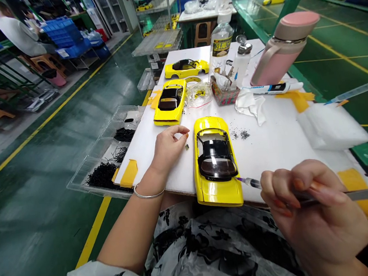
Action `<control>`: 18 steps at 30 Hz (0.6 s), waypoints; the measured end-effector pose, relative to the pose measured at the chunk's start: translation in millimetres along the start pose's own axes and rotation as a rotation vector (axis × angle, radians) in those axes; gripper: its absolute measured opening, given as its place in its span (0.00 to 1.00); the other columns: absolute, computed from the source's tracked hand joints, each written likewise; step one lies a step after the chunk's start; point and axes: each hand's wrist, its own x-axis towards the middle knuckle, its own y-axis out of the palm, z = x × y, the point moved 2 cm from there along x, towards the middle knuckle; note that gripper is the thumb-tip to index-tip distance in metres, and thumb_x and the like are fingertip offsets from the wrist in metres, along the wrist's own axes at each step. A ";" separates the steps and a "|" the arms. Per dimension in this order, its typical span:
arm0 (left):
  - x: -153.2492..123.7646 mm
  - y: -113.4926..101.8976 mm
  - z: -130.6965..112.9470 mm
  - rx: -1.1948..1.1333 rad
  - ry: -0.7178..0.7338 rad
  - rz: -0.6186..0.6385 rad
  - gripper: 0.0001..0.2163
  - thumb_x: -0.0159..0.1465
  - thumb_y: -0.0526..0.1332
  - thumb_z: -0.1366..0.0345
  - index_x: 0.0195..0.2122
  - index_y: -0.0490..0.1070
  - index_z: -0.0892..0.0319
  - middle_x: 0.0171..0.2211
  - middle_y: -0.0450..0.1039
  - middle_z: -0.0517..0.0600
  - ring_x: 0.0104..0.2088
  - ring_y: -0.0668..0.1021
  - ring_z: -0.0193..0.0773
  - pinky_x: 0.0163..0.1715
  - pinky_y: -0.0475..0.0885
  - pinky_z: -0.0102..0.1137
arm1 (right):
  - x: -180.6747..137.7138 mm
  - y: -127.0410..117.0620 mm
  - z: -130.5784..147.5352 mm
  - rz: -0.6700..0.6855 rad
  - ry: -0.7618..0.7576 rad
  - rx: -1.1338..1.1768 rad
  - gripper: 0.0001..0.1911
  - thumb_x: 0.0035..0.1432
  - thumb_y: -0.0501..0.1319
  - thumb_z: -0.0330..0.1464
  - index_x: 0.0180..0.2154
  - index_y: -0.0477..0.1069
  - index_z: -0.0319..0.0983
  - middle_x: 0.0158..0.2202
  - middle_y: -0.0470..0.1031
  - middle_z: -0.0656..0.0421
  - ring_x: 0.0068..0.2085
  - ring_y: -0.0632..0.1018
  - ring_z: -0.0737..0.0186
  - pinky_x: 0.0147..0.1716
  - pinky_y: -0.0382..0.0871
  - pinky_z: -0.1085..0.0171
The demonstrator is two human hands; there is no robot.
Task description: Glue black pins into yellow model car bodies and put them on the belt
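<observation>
Purple-tipped tool (250, 183) at yellow car body (220, 194).
Right hand (315, 212) grips it, fingers curled; left hand (168, 148): thumb near forefinger, contact unclear.

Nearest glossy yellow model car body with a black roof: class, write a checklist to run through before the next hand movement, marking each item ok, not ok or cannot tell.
1. Glossy yellow model car body with a black roof roof-up on the flat white tabletop: ok.
2. Slim clear tool with a purple tip held in the right hand: ok.
3. Tip touching the rear window's edge: cannot tell.
4. Left hand apart from the car: ok.
5. Left fingertips free of tiny parts: cannot tell.
6. No loose tiny black pieces beside the car: not ok, some are scattered there.
</observation>
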 end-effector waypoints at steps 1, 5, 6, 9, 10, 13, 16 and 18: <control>0.0 -0.1 0.2 0.001 0.001 0.000 0.08 0.61 0.65 0.69 0.39 0.82 0.59 0.38 0.83 0.50 0.25 0.71 0.33 0.30 0.66 0.30 | 1.1 0.3 1.0 0.002 0.011 -0.007 0.11 0.64 0.61 0.35 0.28 0.71 0.40 0.16 0.56 0.64 0.20 0.61 0.67 0.19 0.55 0.67; 0.0 -0.5 -0.1 0.004 0.003 0.000 0.08 0.61 0.64 0.69 0.39 0.82 0.59 0.38 0.83 0.50 0.25 0.71 0.33 0.31 0.67 0.30 | 7.4 0.8 5.3 0.032 0.071 -0.051 0.10 0.64 0.59 0.34 0.30 0.72 0.41 0.17 0.55 0.63 0.21 0.61 0.67 0.18 0.53 0.69; -0.1 -0.7 -0.3 0.004 0.004 -0.001 0.08 0.61 0.64 0.70 0.39 0.82 0.59 0.38 0.83 0.50 0.26 0.71 0.33 0.31 0.67 0.30 | 9.3 0.9 6.0 0.048 0.091 -0.059 0.10 0.64 0.59 0.34 0.30 0.73 0.41 0.18 0.55 0.63 0.21 0.61 0.67 0.18 0.52 0.69; -0.4 -1.1 -1.0 0.005 0.004 -0.003 0.08 0.61 0.64 0.70 0.40 0.82 0.60 0.39 0.83 0.50 0.26 0.71 0.33 0.32 0.67 0.30 | 14.6 1.4 7.3 0.088 0.133 -0.061 0.09 0.64 0.59 0.34 0.30 0.73 0.41 0.18 0.56 0.63 0.22 0.61 0.67 0.17 0.51 0.70; -0.5 -1.2 -1.1 0.005 0.004 -0.002 0.09 0.61 0.64 0.70 0.40 0.82 0.60 0.39 0.83 0.50 0.26 0.71 0.33 0.32 0.67 0.30 | 16.0 1.7 7.5 0.096 0.142 -0.056 0.09 0.63 0.59 0.34 0.30 0.73 0.41 0.18 0.55 0.63 0.22 0.61 0.67 0.17 0.51 0.70; -0.5 -1.3 -1.3 0.005 0.000 0.003 0.08 0.61 0.64 0.70 0.39 0.82 0.60 0.38 0.83 0.50 0.25 0.71 0.32 0.32 0.67 0.30 | 19.1 2.5 7.7 0.106 0.158 -0.040 0.09 0.63 0.59 0.34 0.30 0.73 0.41 0.18 0.55 0.63 0.21 0.60 0.67 0.17 0.50 0.71; -0.2 -1.1 -1.4 0.005 -0.002 0.008 0.08 0.61 0.64 0.70 0.39 0.82 0.60 0.37 0.83 0.50 0.25 0.71 0.32 0.32 0.67 0.30 | 20.9 3.0 7.7 0.101 0.167 -0.028 0.09 0.63 0.60 0.34 0.30 0.73 0.40 0.18 0.55 0.63 0.21 0.60 0.68 0.17 0.49 0.71; -0.1 -0.9 -1.7 0.006 -0.003 0.004 0.08 0.61 0.64 0.70 0.39 0.82 0.60 0.38 0.83 0.50 0.25 0.71 0.32 0.32 0.67 0.31 | 21.9 2.8 7.6 0.099 0.178 -0.019 0.09 0.63 0.60 0.34 0.30 0.73 0.40 0.18 0.55 0.63 0.21 0.60 0.68 0.17 0.49 0.72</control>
